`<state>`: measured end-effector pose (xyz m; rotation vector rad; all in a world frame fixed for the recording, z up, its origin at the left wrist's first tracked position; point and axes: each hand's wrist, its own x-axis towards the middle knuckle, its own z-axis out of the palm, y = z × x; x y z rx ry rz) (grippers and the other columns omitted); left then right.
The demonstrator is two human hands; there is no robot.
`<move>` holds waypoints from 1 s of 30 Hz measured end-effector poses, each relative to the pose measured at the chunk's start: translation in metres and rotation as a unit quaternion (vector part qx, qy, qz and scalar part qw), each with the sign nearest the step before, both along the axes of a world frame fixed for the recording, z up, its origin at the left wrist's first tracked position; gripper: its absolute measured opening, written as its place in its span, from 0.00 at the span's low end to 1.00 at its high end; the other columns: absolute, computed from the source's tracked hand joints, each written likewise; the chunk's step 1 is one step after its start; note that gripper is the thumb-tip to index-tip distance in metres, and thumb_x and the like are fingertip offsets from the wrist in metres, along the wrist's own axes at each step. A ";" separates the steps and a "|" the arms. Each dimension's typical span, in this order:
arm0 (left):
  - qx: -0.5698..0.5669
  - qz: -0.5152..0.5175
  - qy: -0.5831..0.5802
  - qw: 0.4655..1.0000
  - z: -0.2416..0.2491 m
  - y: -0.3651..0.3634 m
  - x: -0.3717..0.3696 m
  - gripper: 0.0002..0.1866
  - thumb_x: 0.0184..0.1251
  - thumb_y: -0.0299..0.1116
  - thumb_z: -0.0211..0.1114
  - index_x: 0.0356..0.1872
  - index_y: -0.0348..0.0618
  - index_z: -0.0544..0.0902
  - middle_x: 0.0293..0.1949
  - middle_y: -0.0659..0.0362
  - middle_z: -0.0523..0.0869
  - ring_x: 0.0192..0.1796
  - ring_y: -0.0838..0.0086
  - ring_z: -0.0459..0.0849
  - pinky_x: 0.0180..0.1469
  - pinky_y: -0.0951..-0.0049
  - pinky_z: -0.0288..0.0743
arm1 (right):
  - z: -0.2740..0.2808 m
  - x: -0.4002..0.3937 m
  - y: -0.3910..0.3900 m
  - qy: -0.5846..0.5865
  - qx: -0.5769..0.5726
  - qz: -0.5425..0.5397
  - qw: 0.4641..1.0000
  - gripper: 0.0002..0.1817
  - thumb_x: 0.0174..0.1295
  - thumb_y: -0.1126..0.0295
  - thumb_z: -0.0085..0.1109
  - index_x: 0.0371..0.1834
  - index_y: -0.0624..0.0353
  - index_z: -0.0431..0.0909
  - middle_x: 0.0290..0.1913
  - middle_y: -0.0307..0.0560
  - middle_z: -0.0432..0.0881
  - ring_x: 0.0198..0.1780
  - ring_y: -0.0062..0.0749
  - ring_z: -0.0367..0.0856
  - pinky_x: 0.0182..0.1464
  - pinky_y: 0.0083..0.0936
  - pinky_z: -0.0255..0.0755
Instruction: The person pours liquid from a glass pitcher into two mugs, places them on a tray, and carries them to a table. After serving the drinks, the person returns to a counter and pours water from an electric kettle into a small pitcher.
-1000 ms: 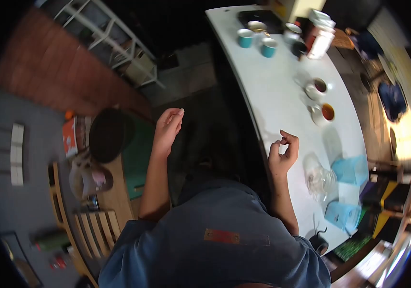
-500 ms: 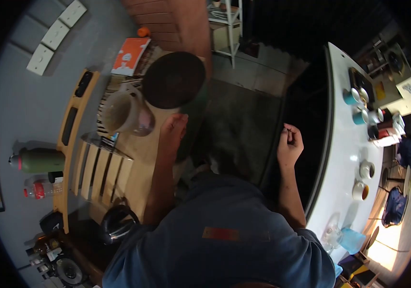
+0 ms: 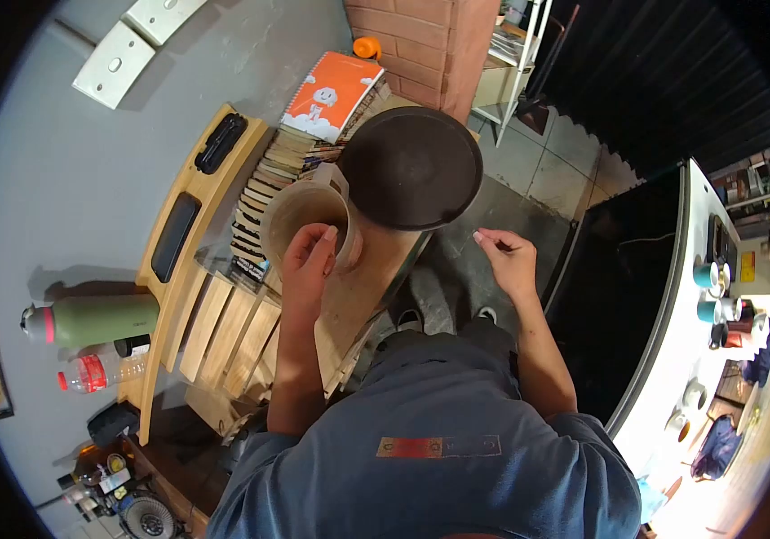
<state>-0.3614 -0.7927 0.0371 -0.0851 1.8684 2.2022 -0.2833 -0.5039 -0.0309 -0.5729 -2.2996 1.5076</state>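
My left hand is raised over the bench, its fingers curled together with nothing showing in them. In this view it overlaps a cloudy plastic pitcher, whose handle points toward the wall side. Right behind the pitcher a round dark tray lies on the wooden bench top. My right hand hangs in the air over the floor, between bench and counter, thumb and fingers pinched together and holding nothing visible.
Books line the wall side of the bench, with an orange notebook on top. A green flask and a plastic bottle are at left. At right runs a white counter carrying teal cups.
The view has swung left and brightened, so bench, pitcher and tray sit further right in it. My left hand now overlaps the pitcher; my right hand has shifted left in view.
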 end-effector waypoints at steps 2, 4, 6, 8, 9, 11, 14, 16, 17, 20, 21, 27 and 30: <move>0.004 0.021 -0.010 1.000 -0.003 -0.003 -0.002 0.06 0.67 0.34 0.61 0.37 0.44 0.78 0.22 0.71 0.69 0.22 0.89 0.62 0.24 0.85 0.51 | -0.010 -0.016 0.006 -0.055 -0.020 0.043 0.997 0.11 0.58 0.68 0.65 0.41 0.60 0.84 0.34 0.43 0.85 0.35 0.20 0.80 0.34 0.18 0.72; 0.020 0.062 -0.021 0.998 -0.008 -0.003 -0.001 0.06 0.66 0.35 0.62 0.37 0.45 0.78 0.22 0.71 0.69 0.21 0.89 0.62 0.22 0.85 0.50 | -0.025 -0.035 0.013 -0.068 -0.063 0.025 0.995 0.13 0.60 0.66 0.63 0.45 0.59 0.84 0.39 0.44 0.85 0.37 0.24 0.81 0.39 0.19 0.74; 0.020 0.092 -0.020 0.995 -0.006 0.003 0.002 0.06 0.66 0.35 0.62 0.36 0.45 0.78 0.21 0.71 0.69 0.20 0.89 0.61 0.21 0.84 0.49 | -0.045 -0.058 0.022 -0.026 -0.037 0.043 0.998 0.13 0.61 0.66 0.62 0.45 0.59 0.84 0.41 0.46 0.84 0.38 0.26 0.82 0.41 0.21 0.75; 0.015 0.123 -0.016 0.992 -0.003 0.010 0.010 0.06 0.67 0.35 0.61 0.36 0.45 0.77 0.20 0.71 0.68 0.19 0.89 0.61 0.21 0.84 0.49 | -0.045 -0.076 0.037 -0.078 -0.019 0.094 0.992 0.24 0.59 0.63 0.62 0.59 0.56 0.75 0.56 0.57 0.75 0.51 0.38 0.79 0.54 0.31 0.73; 0.016 0.138 -0.009 0.990 0.000 0.016 0.014 0.06 0.67 0.35 0.61 0.36 0.45 0.77 0.19 0.71 0.68 0.19 0.88 0.61 0.20 0.84 0.48 | -0.049 -0.084 0.041 -0.074 -0.024 0.108 0.991 0.24 0.59 0.63 0.62 0.59 0.56 0.75 0.56 0.57 0.75 0.51 0.38 0.79 0.54 0.31 0.73; 0.011 0.163 0.005 0.987 0.009 0.026 0.022 0.07 0.67 0.36 0.61 0.36 0.45 0.77 0.19 0.71 0.68 0.18 0.88 0.61 0.20 0.84 0.48 | -0.071 -0.101 0.047 -0.136 0.046 0.066 0.987 0.43 0.56 0.61 0.65 0.73 0.49 0.52 0.65 0.67 0.63 0.62 0.49 0.69 0.63 0.38 0.65; -0.006 0.218 -0.003 0.976 0.009 0.042 0.035 0.06 0.68 0.34 0.59 0.35 0.43 0.75 0.21 0.68 0.68 0.17 0.86 0.59 0.19 0.83 0.48 | -0.140 -0.128 0.059 -0.155 -0.051 0.088 0.983 0.52 0.55 0.61 0.65 0.74 0.55 0.34 0.69 0.70 0.54 0.68 0.56 0.60 0.67 0.40 0.58; -0.004 0.243 -0.014 0.970 0.010 0.060 0.043 0.06 0.68 0.34 0.59 0.35 0.43 0.75 0.21 0.68 0.67 0.17 0.86 0.59 0.19 0.83 0.49 | -0.117 -0.133 0.058 -0.231 -0.128 0.062 0.963 0.49 0.58 0.64 0.61 0.73 0.63 0.34 0.69 0.69 0.55 0.67 0.56 0.62 0.65 0.39 0.61; 0.003 0.260 -0.031 0.965 0.010 0.069 0.047 0.06 0.68 0.34 0.59 0.35 0.43 0.75 0.20 0.69 0.67 0.17 0.86 0.59 0.19 0.83 0.49 | -0.122 -0.137 0.060 -0.234 -0.130 0.075 0.961 0.49 0.58 0.64 0.61 0.73 0.63 0.34 0.69 0.69 0.55 0.67 0.56 0.62 0.65 0.39 0.61; -0.002 0.277 -0.039 0.960 0.010 0.093 0.061 0.06 0.68 0.34 0.59 0.36 0.44 0.75 0.20 0.70 0.66 0.18 0.87 0.59 0.19 0.83 0.49 | -0.175 -0.143 0.070 -0.252 -0.166 0.046 0.952 0.45 0.60 0.67 0.58 0.73 0.64 0.37 0.68 0.69 0.58 0.66 0.56 0.65 0.64 0.40 0.62; 0.001 0.276 -0.039 0.960 0.013 0.101 0.067 0.06 0.68 0.34 0.59 0.36 0.44 0.75 0.20 0.70 0.66 0.18 0.87 0.58 0.20 0.84 0.49 | -0.218 -0.149 0.079 -0.250 -0.189 0.064 0.947 0.41 0.60 0.68 0.56 0.72 0.65 0.42 0.65 0.66 0.63 0.61 0.53 0.69 0.60 0.39 0.65; -0.045 0.331 -0.068 0.940 0.018 0.124 0.106 0.06 0.68 0.34 0.58 0.38 0.43 0.75 0.21 0.71 0.65 0.19 0.87 0.58 0.20 0.84 0.48 | -0.167 -0.142 0.074 -0.243 -0.392 0.062 0.885 0.26 0.59 0.72 0.52 0.60 0.68 0.61 0.46 0.51 0.72 0.39 0.34 0.75 0.42 0.33 0.73; -0.047 0.339 -0.072 0.937 0.018 0.124 0.115 0.06 0.68 0.35 0.58 0.38 0.44 0.75 0.21 0.70 0.65 0.20 0.86 0.58 0.20 0.84 0.49 | -0.145 -0.141 0.069 -0.207 -0.399 0.081 0.890 0.21 0.57 0.72 0.52 0.54 0.66 0.65 0.42 0.47 0.72 0.34 0.30 0.73 0.39 0.31 0.72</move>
